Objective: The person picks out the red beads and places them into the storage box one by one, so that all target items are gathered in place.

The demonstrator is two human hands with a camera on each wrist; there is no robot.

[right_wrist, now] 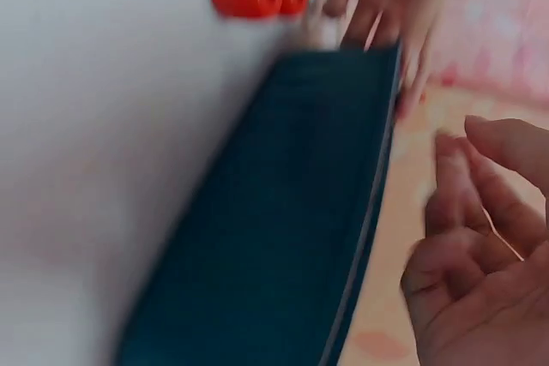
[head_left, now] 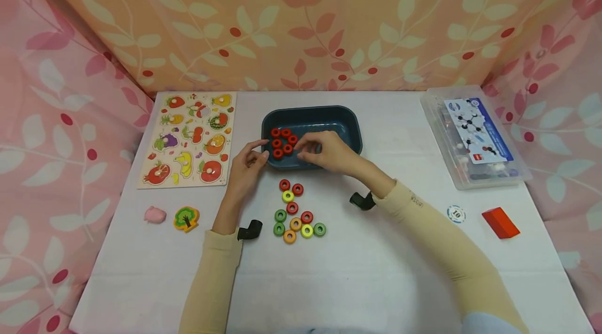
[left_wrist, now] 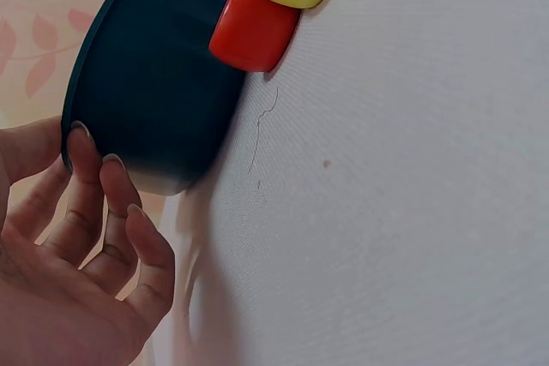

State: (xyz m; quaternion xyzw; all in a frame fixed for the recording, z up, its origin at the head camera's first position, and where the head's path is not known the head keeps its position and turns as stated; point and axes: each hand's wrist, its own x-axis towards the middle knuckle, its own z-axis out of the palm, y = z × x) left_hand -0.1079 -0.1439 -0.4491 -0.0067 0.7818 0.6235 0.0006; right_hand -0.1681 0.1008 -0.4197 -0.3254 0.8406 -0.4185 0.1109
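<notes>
A dark blue-green tray holds several red rings grouped in its left half. At its front left corner, my left hand pinches the rim between thumb and fingers; the left wrist view shows the fingertips against the tray wall. Over the middle of the tray is my right hand, fingers bent and thumb apart, just right of the red rings. Nothing shows between its fingers in the right wrist view. In front of the tray lie several loose red, yellow, green and orange rings.
To the left lie a fruit puzzle board, a pink pig figure and a tree piece. On the right are a clear plastic case, a round token marked 10 and a red block. Patterned curtains surround the table.
</notes>
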